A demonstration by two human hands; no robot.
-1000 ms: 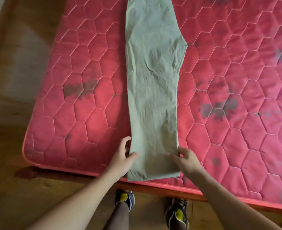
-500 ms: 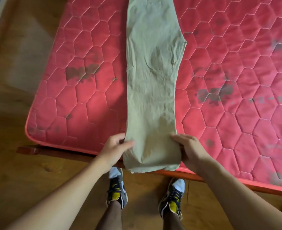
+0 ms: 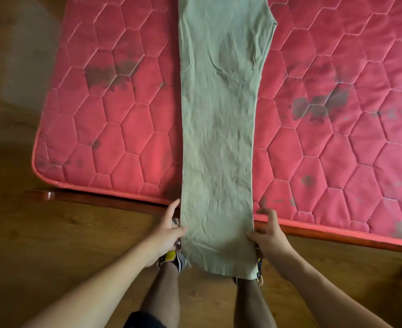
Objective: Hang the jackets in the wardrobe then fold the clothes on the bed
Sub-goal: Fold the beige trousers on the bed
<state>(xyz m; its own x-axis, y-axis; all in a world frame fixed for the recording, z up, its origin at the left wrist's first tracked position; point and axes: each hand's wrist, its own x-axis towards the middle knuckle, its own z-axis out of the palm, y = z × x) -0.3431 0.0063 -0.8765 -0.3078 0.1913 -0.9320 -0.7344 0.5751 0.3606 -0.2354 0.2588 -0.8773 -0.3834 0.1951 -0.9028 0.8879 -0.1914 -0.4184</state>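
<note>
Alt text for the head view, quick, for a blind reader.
The left hand and right hand grip the near end of folded khaki trousers, which lie lengthwise on a red quilted mattress and overhang its edge.

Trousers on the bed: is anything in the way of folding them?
Nothing visible does. The left hand and right hand grip the near end of the trousers, which lie flat along the mattress.
</note>
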